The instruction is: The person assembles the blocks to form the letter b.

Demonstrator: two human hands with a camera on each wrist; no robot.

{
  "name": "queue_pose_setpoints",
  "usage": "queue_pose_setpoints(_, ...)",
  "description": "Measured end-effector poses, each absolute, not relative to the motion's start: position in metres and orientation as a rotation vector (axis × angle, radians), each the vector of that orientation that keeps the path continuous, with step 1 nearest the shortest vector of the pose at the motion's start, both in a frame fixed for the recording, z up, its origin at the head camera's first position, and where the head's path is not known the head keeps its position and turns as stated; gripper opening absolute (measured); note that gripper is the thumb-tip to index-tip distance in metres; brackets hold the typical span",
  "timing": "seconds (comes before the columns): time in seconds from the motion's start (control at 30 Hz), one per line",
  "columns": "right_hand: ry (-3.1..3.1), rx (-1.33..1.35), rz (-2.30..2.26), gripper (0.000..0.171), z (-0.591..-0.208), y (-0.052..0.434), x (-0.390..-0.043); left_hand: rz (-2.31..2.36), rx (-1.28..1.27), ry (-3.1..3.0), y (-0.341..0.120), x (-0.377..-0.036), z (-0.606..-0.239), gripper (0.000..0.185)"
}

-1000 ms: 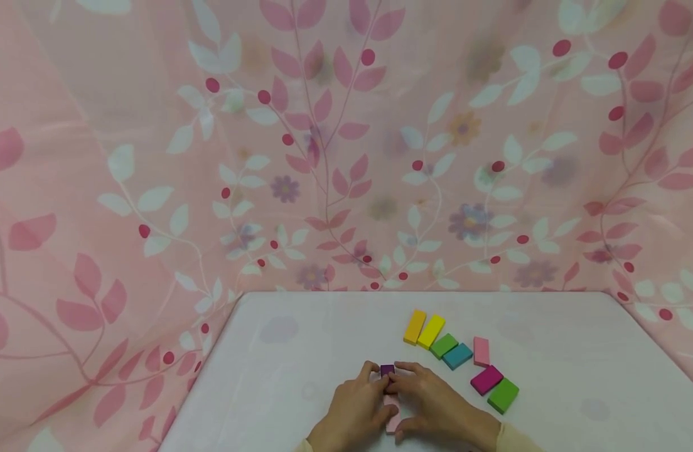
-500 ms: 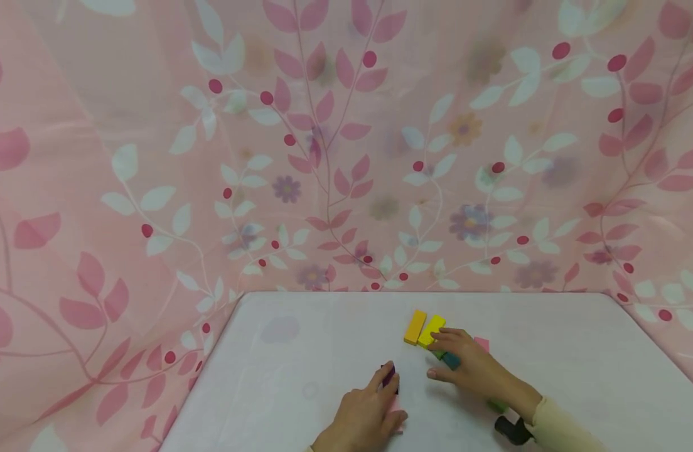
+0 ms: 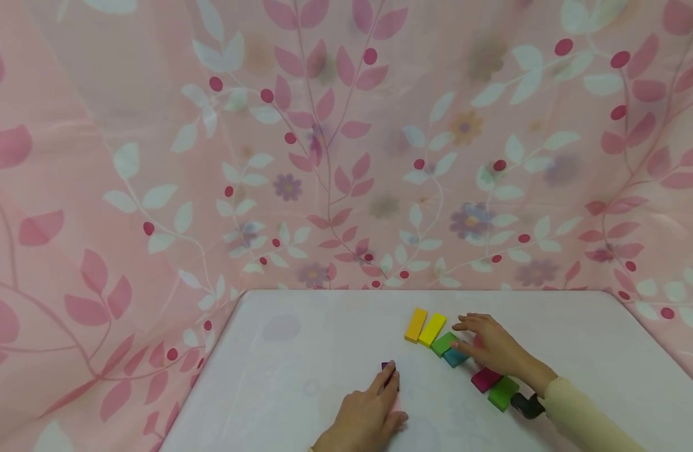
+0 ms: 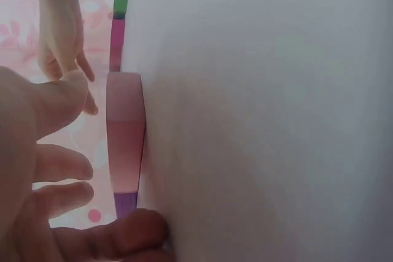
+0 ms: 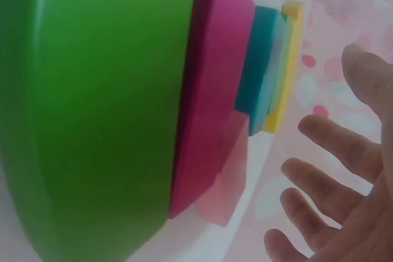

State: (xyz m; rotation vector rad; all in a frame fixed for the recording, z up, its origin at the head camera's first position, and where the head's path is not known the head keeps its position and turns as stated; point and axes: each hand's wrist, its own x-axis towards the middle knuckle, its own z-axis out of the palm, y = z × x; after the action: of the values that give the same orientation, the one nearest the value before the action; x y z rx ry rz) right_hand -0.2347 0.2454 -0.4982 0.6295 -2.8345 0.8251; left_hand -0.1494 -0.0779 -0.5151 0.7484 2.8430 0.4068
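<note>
Smooth tabletop (image 3: 262, 383); loose left hand (image 3: 365, 409) touches oblong purple block (image 4: 126, 203); right hand (image 3: 498, 346) hovers unclenched.

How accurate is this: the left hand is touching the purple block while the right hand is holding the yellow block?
One part is wrong: the right hand holds nothing. The head view shows the yellow block lying beside the orange block, apart from that hand. The left hand is indeed touching the purple block.

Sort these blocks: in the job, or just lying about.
Likely in use:
purple block by left hand
pale pink block
pink block under right hand

Likely lying about:
orange block
yellow block
teal block
magenta block
far green block
near green block
</note>
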Motion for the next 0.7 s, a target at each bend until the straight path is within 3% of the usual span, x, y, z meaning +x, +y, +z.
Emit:
queue_pose_setpoints(0.37, -2.920, 0.549, 0.855, 0.062, -0.505, 0.237, -0.251, 0.456, 0.774, 2.866, -0.086, -0.147, -0.515, 0.066)
queue_pose_setpoints(0.7, -2.923, 0.645, 0.792, 0.072, -0.495, 0.213, -0.267, 0.430, 0.723, 2.868, -0.087, -0.148, -0.518, 0.063)
